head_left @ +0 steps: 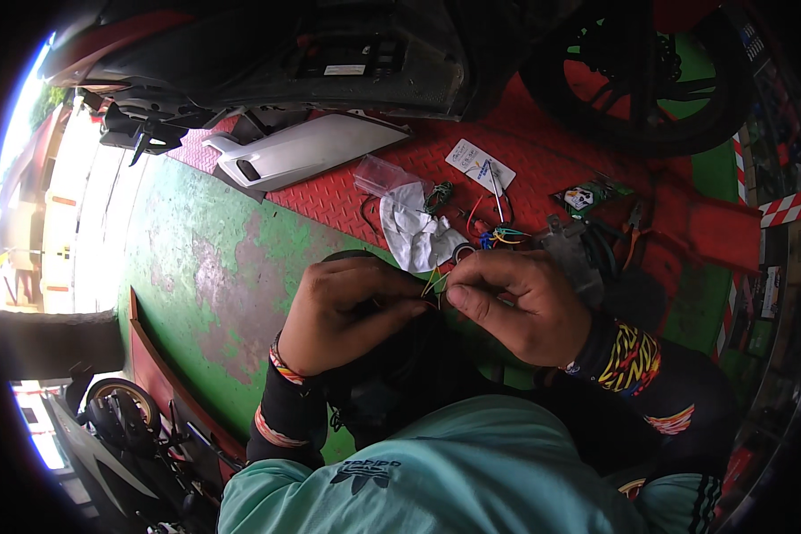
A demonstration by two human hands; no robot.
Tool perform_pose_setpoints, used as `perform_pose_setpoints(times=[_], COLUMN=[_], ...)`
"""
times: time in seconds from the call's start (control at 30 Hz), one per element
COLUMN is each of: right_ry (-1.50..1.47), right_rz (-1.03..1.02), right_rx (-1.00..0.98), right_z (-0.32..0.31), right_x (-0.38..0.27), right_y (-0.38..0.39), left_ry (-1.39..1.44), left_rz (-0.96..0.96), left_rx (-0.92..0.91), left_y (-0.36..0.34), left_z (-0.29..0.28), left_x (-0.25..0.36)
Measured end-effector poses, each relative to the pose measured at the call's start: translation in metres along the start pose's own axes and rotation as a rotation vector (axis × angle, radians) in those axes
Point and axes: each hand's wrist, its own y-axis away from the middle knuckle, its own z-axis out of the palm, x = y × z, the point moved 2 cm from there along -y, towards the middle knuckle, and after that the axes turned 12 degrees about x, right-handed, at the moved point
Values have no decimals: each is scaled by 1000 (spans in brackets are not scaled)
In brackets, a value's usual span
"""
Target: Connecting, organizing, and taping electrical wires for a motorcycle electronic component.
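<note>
Two hands meet over a bundle of thin wires [436,283], just in front of the near edge of the red ramp [543,165]. The left hand [347,307] has its fingers curled together, pinching the wire ends from the left; the right hand [516,303] has thumb and forefinger pressed together on the same strands from the right. The wires are held in the air between the two hands, above the green floor [205,267].

These strands look light and limp, so they will likely bend wherever they are not supported. They are thin enough to slip from a loose grip, and bare ends could probably fray or snap if twisted hard. The best hold seems to be close to the ends, on the insulation, with fingertips only.

On the ramp behind the hands lie a white cloth [414,233], a clear bag [381,174], more coloured wires [498,233], a white card [476,163] and pliers [634,227]. A white panel [303,151] rests at the ramp's left edge, and a wheel [636,76] stands at its far right.
</note>
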Motion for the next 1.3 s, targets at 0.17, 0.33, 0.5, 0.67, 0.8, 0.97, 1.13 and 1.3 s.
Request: perform_pose_setpoints(times=[0.17,0.33,0.5,0.67,0.8,0.97,1.13,1.3], right_ry=[-101,-453,-498,-371,-289,-171,-133,90], right_rz=[203,426,357,253,184,162,155,-138], right_rx=[29,88,90,72,72,58,73,59], right_z=[1,13,16,14,13,8,5,2], right_x=[1,5,7,7,2,-9,-8,-10], right_y=[4,9,12,11,11,9,9,6], left_ry=[160,330,338,468,540,451,127,113], left_rz=[-107,-339,-310,-319,-446,-365,-159,-178], left_rx=[48,45,75,60,96,118,118,170], left_y=[9,13,14,18,18,20,15,17], left_z=[11,18,21,22,23,26,23,26], left_x=[-4,5,9,7,12,8,14,11])
